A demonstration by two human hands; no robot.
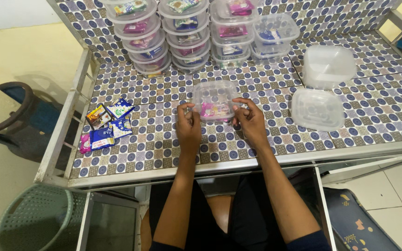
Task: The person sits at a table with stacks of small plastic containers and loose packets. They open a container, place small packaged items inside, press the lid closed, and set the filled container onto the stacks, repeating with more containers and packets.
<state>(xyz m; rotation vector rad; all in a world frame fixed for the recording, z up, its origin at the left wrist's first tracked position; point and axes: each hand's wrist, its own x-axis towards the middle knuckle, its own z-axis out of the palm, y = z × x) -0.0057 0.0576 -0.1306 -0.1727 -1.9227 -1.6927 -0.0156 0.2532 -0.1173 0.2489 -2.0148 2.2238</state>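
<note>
A clear plastic container [215, 97] with a lid and a pink packet inside sits on the patterned table [164, 148] in front of me. My left hand [188, 124] grips its near left corner. My right hand [248, 118] grips its near right corner. Both hands press on the lid's edge.
Stacks of filled clear containers [187, 35] stand at the back of the table. A stack of empty containers [327, 65] and a stack of lids [316, 109] lie to the right. Several snack packets [105, 125] lie at the left. A green basket [33, 221] stands on the floor at lower left.
</note>
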